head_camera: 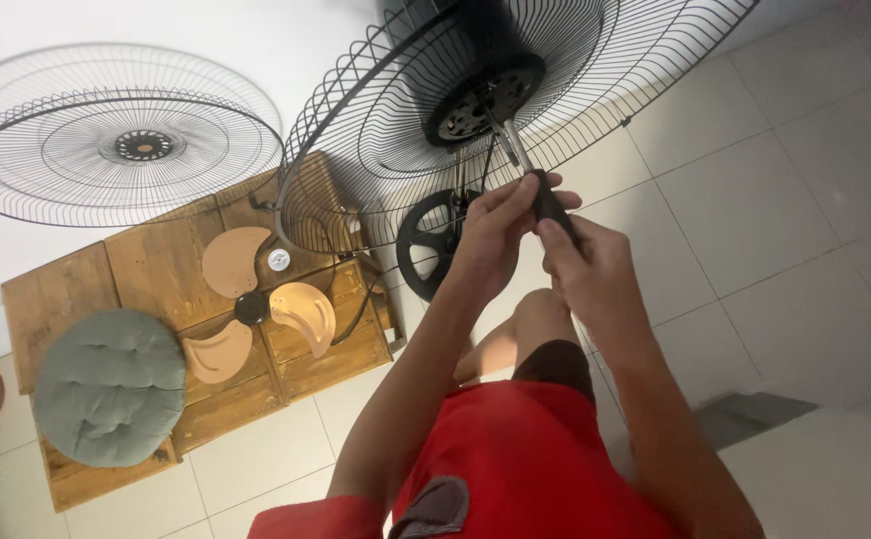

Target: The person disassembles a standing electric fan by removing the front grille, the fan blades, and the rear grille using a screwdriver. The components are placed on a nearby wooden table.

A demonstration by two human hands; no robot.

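Gripping one black-handled screwdriver [545, 200], left hand [495, 235] and right hand [595, 274] set its tip into rear fan guard [515, 90]; blade [256, 304] rests on wooden pallet [136, 269], far left.

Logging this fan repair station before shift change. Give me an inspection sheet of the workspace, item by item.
Surface: pale tiled floor; low wooden pallet platform at the wall.
Job's things: rear fan guard with motor hub; screwdriver aimed at the hub.
Clutter: front fan guard leaning at the wall; three-blade fan blade and green round cushion on the platform; black round fan base on the floor.
Grippers: left hand and right hand both grip the screwdriver.
Cables: thin dark cord over the platform.
Surroundings: white wall; the person's red shorts.
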